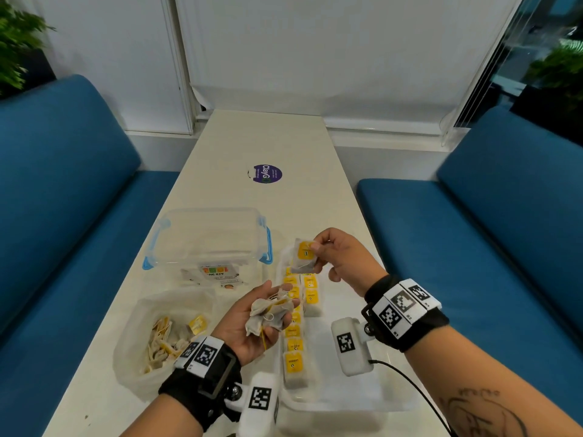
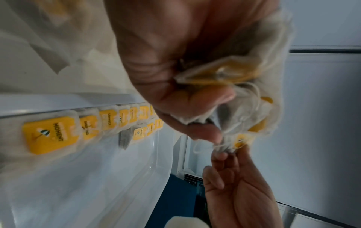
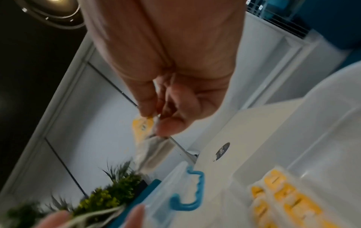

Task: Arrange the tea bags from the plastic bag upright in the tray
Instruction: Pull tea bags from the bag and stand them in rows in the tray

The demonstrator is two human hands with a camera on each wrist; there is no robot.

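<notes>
My left hand (image 1: 252,323) is held palm up above the tray and grips a loose bunch of tea bags (image 1: 268,312), strings tangled. The left wrist view shows my fingers (image 2: 203,131) curled into that bunch (image 2: 254,86). My right hand (image 1: 317,252) is raised over the tray's far end and pinches a single tea bag (image 1: 303,256) by its yellow tag; the bag (image 3: 145,129) hangs below my thumb. The clear tray (image 1: 353,405) holds two rows of upright tea bags (image 1: 294,345) along its left side. The plastic bag (image 1: 138,313) lies open at the left with several tea bags inside.
A clear lidded box (image 1: 208,238) with blue latches stands behind the plastic bag, left of the tray's far end. A purple sticker (image 1: 267,174) marks the table farther back. Blue benches flank the narrow white table (image 1: 268,137). The tray's right half (image 1: 347,380) holds no bags.
</notes>
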